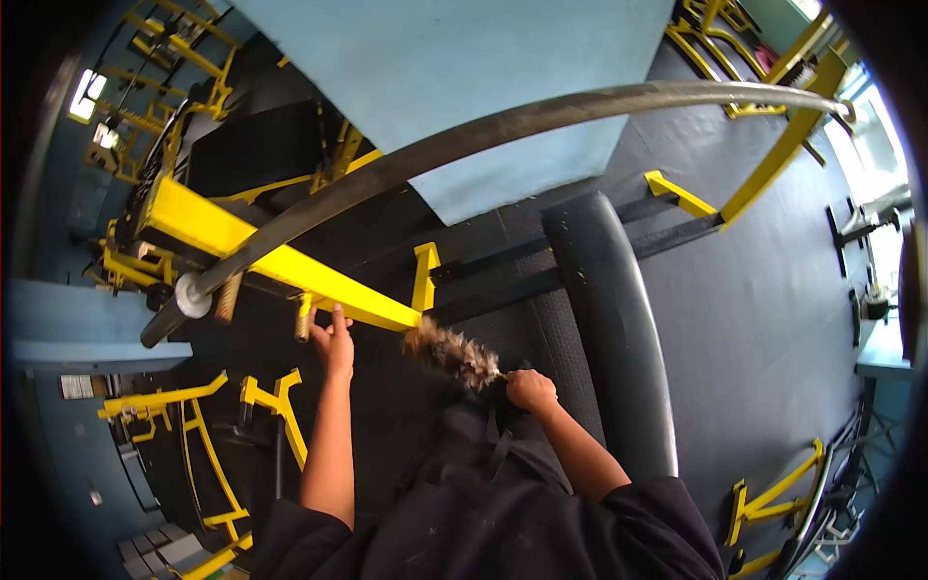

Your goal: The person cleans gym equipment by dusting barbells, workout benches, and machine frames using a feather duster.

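My right hand is closed around the handle of a brown feather duster. The duster's feathers point left and reach the lower end of a yellow upright of the bench frame. My left hand is raised beside this upright, near a short peg, with its fingers apart and nothing seen in it. A long metal barbell lies across the frame above both hands. To the right of the duster is a black padded bench.
A light blue pillar stands ahead. Yellow gym machines are at the lower left, with more at the upper left. Another yellow frame is at the lower right. Black crossbars run low between the uprights.
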`<action>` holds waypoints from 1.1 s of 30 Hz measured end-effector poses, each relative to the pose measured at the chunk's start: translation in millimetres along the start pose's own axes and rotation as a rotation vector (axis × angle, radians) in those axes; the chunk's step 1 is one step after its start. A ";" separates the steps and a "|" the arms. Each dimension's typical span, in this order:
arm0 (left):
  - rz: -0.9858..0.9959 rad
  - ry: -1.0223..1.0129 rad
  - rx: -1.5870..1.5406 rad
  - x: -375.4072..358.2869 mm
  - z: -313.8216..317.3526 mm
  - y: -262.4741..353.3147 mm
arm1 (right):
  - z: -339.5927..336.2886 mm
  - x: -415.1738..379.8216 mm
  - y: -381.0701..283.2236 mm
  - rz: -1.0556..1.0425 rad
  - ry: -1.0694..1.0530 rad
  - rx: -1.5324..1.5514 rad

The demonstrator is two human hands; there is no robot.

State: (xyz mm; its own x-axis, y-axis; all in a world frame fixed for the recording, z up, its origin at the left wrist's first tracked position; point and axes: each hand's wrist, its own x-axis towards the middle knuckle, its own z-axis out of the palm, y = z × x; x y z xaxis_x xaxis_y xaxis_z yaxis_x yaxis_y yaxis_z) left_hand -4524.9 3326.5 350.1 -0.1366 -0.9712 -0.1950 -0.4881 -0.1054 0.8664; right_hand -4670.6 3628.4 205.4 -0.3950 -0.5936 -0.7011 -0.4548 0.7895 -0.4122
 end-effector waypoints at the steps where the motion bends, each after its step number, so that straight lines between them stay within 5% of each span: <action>1: 0.021 -0.010 -0.013 -4.6 -2.1 6.6 | -2.1 9.8 -8.8 -0.017 -0.081 -0.170; 6: 0.225 -0.131 -0.100 13.1 -30.4 -24.0 | -20.9 33.9 -41.7 -0.242 0.173 -0.281; 8: 0.239 -0.223 -0.215 16.8 -42.5 -29.2 | -53.6 25.7 -59.2 -0.502 0.310 -0.222; 12: 0.509 0.025 0.108 23.7 -64.2 -60.8 | -113.1 9.6 -87.9 -0.635 0.550 -0.302; 18: 0.602 0.253 0.191 4.2 -106.8 -60.5 | -167.6 -11.8 -111.4 -0.753 0.539 -0.645; 20: 0.711 0.299 0.196 -3.0 -130.1 -52.7 | -177.8 -40.7 -134.1 -0.876 0.660 -0.374; 24: 0.694 0.460 0.090 -19.3 -170.8 -31.0 | -215.7 -106.2 -178.0 -0.850 0.679 -0.547; 33: 0.843 0.298 -0.066 0.2 -207.3 20.4 | -224.8 -143.3 -231.8 -0.696 0.780 -0.464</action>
State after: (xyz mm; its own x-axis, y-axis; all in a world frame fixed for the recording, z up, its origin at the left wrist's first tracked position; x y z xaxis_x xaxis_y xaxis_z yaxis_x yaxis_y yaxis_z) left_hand -4356.2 3279.9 463.0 -0.1930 -0.7461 0.6373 -0.2748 0.6646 0.6948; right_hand -4688.1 3495.4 532.2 -0.2566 -0.9425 0.2141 -0.9557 0.2144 -0.2015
